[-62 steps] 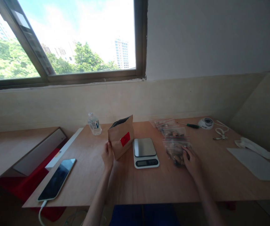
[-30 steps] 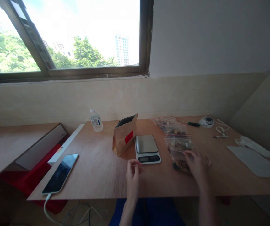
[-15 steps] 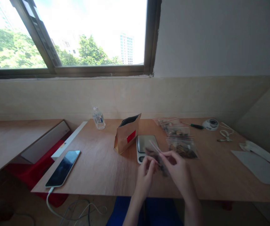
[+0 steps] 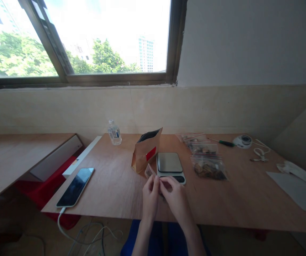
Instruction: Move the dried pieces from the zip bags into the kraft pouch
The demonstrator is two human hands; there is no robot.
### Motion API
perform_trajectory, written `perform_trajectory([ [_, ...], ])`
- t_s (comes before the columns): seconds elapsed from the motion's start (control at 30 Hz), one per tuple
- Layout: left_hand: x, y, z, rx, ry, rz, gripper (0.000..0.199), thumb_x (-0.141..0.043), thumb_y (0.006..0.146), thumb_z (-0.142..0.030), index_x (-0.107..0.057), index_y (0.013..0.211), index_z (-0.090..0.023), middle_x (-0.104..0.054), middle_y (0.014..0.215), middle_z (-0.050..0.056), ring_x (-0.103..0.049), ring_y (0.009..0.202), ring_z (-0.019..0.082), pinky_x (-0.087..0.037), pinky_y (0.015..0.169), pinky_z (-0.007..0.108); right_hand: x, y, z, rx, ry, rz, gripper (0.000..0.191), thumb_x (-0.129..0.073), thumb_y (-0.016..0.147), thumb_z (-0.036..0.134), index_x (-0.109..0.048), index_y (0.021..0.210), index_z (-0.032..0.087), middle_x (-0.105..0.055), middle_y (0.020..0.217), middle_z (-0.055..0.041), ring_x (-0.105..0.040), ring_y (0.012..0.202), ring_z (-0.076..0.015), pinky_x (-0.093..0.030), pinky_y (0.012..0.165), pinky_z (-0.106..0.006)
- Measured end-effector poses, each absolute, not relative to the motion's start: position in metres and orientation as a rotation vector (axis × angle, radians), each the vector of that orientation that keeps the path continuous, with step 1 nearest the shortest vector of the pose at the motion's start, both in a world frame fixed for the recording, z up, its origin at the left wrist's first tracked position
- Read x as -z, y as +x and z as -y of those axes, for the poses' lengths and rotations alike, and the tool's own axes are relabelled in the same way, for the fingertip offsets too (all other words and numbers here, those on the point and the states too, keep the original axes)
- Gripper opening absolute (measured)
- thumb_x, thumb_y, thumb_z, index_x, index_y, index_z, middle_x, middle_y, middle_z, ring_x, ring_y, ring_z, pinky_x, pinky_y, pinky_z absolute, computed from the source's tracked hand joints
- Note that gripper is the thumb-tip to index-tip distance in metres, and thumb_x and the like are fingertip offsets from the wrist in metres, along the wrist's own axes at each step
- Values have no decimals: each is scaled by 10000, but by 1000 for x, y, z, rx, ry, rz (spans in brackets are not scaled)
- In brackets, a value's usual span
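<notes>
Left hand [image 4: 150,192], right hand [image 4: 173,192] — fingers [image 4: 156,180] clamped on plastic bag [image 4: 149,171] — near table edge [image 4: 102,214], tabletop [image 4: 110,188] stretching to phone [image 4: 75,187].

Left hand [image 4: 150,192] and right hand [image 4: 173,192], lower center of frame: both bare, wrists bare too. Left forearm [image 4: 142,238] and right forearm [image 4: 191,234] also bare down to the bottom edge, which crops them. Shape: both taper toward the wrist, smooth outline, thicker where the frame cuts them. Clothing: blue garment [image 4: 157,241] over the legs, bottom center. Strong saturated blue, one tone on the lit parts, going near-navy toward the right in shade. Reads as two panels with a narrow dark strip between. Probably trousers, but it's dim and cropped; can't confirm cut or fabric.
</notes>
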State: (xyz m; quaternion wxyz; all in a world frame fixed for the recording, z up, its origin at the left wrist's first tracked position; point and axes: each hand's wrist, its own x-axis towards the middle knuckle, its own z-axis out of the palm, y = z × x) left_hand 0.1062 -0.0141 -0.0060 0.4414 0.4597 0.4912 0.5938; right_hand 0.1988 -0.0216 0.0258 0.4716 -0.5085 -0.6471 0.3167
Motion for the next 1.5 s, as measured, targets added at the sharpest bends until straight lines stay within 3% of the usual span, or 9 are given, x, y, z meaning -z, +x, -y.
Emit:
perform_trajectory([
  [0.3, 9, 90, 10, -1264, 1319, -1199, 339, -449, 825, -430, -627, 908, -155, -639, 795, 45, -564, 771, 171, -433, 692, 246, -16, 202, 18, -927, -1259, 1392, 172, -582, 776, 300, -652, 712, 157, -659, 708, -52, -630, 639, -178, -493, 606, -261],
  [0.53, 18, 92, 12, -1255, 1452, -1126, 309, -414, 858, -398, -496, 678, -160, -468, 573, -30, -419, 536, 94, -328, 525, 202, -18, 205, 18, -1126, -1134, 1268, 222, -595, 760, 368, -588, 680, 161, -625, 604, -21, -603, 559, -164, -475, 552, -252],
  [0.73, 17, 89, 17, -1276, 1495, -1176, 342, -415, 860, -385, -466, 605, -162, -485, 561, -16, -443, 540, 99, -324, 528, 206, -10, 236, 6, -660, -1377, 1005, 242, -604, 732, 398, -548, 680, 169, -619, 589, -21, -591, 543, -173, -457, 537, -270],
  [0.83, 17, 90, 18, -1332, 1469, -1184, 375, -437, 849, -401, -459, 560, -163, -480, 550, -15, -453, 550, 103, -341, 544, 207, -20, 244, 4, -714, -1315, 1025, 260, -596, 746, 426, -540, 718, 174, -645, 624, -32, -615, 572, -181, -473, 543, -275],
  [0.93, 23, 99, 15, -1570, 1217, -1147, 356, -418, 858, -426, -510, 633, -166, -538, 650, -4, -518, 653, 116, -408, 662, 220, -35, 235, 5, -832, -1201, 1082, 262, -601, 751, 433, -525, 732, 182, -656, 659, -35, -650, 640, -193, -504, 595, -287],
  [1.07, 43, 113, 5, -1698, 720, -974, 398, -427, 837, -494, -573, 1046, -188, -636, 1004, 52, -591, 927, 163, -449, 826, 283, -42, 216, -1, -961, -1110, 1149, 266, -583, 764, 445, -505, 753, 191, -641, 677, -30, -658, 660, -198, -525, 608, -303],
  [1.2, 64, 119, -6, -1549, 470, -864, 564, -421, 789, -606, -609, 1079, -160, -669, 1031, 95, -603, 1007, 213, -454, 884, 335, -31, 209, -8, -936, -1147, 1306, 224, -536, 801, 405, -531, 802, 181, -639, 736, -42, -639, 692, -182, -519, 621, -289],
  [1.37, 76, 120, -17, -1650, 521, -1049, 487, -405, 835, -547, -581, 1120, -193, -615, 1176, 62, -549, 1105, 157, -393, 972, 298, -36, 210, -1, -558, -1188, 1472, 168, -468, 846, 281, -574, 927, 178, -630, 889, -65, -602, 778, -161, -492, 708, -283],
  [1.5, 71, 119, -24, -1707, 629, -1202, 501, -350, 864, -528, -560, 1149, -174, -604, 1186, 76, -527, 1134, 157, -365, 997, 307, -40, 208, -11, -644, -1153, 1702, 209, -408, 850, 184, -586, 959, 175, -633, 960, -79, -613, 847, -168, -488, 771, -296],
])
